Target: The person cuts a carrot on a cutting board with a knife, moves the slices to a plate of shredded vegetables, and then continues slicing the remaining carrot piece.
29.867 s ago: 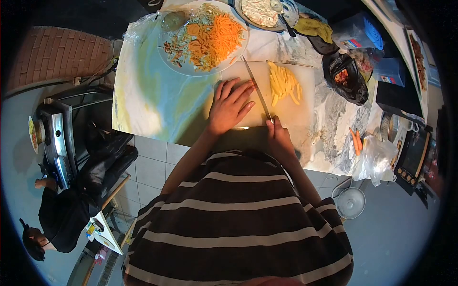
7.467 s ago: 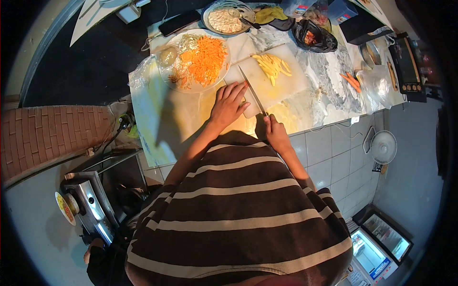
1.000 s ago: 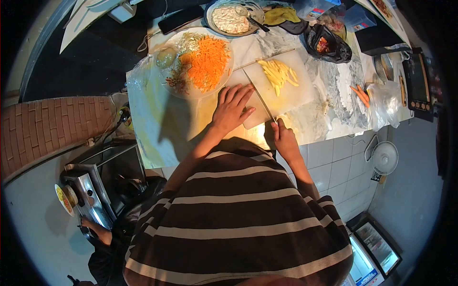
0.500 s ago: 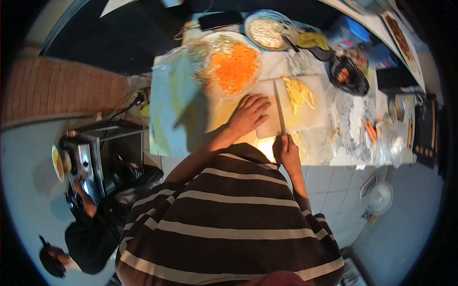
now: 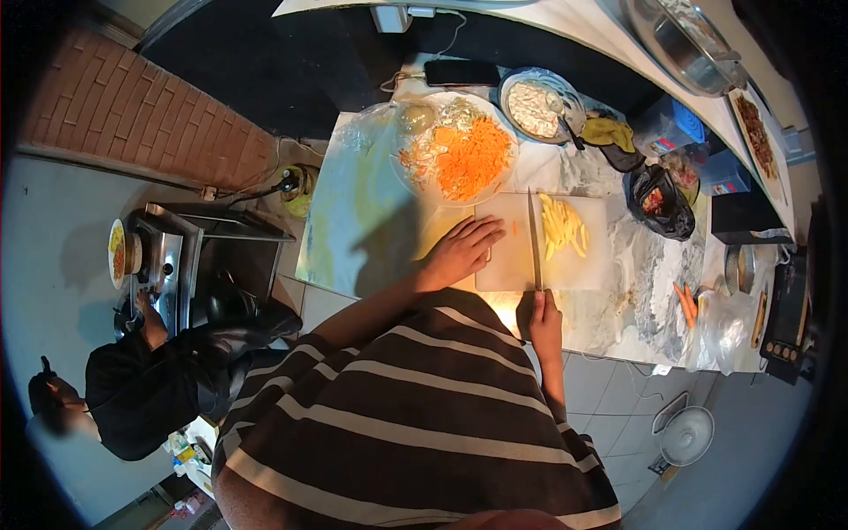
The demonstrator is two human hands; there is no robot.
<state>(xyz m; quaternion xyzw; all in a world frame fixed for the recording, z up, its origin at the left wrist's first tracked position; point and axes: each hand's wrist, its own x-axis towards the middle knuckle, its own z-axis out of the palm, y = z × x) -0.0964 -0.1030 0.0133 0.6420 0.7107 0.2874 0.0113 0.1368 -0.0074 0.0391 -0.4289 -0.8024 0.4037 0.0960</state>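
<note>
My right hand (image 5: 545, 320) is wrapped round the handle of a long kitchen knife (image 5: 535, 243). The blade lies over the white cutting board (image 5: 503, 276), pointing away from me. Right of the blade is a pile of pale yellow strips (image 5: 562, 226). My left hand (image 5: 459, 253) rests at the board's left edge, its fingers stretched out towards the knife and apart from it. A few orange bits (image 5: 515, 227) lie between the fingertips and the blade. Beyond the left hand stands a large plate (image 5: 408, 187) heaped with shredded orange carrot (image 5: 477, 159) and paler shreds.
A bowl of white food (image 5: 533, 108) with a spoon sits at the back, beside a dark phone (image 5: 461, 73). To the right are a black plastic bag (image 5: 676, 219), whole carrots (image 5: 685, 305) and a clear bag (image 5: 723, 334). Another person (image 5: 146, 389) works at a stove (image 5: 163, 265) on the left.
The head view has tilted, so the counter appears lower and more of the back shelf shows. Both hands and the knife keep about the same places at the board.
</note>
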